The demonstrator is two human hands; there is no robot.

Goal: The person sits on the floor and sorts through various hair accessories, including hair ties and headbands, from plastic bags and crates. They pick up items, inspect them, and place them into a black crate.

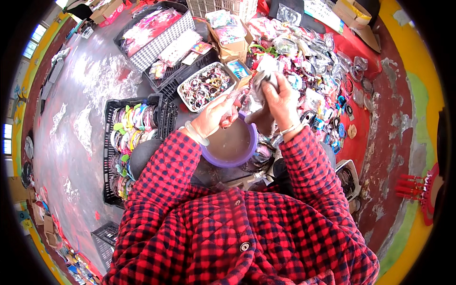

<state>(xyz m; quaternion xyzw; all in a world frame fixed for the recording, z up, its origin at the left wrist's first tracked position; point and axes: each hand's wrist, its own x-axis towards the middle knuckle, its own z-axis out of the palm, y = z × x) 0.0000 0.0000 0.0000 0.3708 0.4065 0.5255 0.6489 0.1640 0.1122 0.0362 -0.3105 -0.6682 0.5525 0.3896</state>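
Both my hands are raised over a purple basin [254,142] of murky brownish water. My right hand [283,102] is closed round a wet-looking grey-brown cloth [260,118], part of which hangs down by the basin's right rim. To the left, my left hand [216,115] has its fingers pinched together; a small pale or see-through thing seems to be at the fingertips, too unclear to name. Just beyond that hand stands a white basket [182,90] heaped with hair ties and small trinkets.
On the right spreads a big pile of bagged accessories [308,71] over red sheeting. A black crate [108,142] of headbands stands left. Farther off are a grey crate [164,40] and a cardboard box [232,50] with packets. Behind my right arm sits a small basket [349,178].
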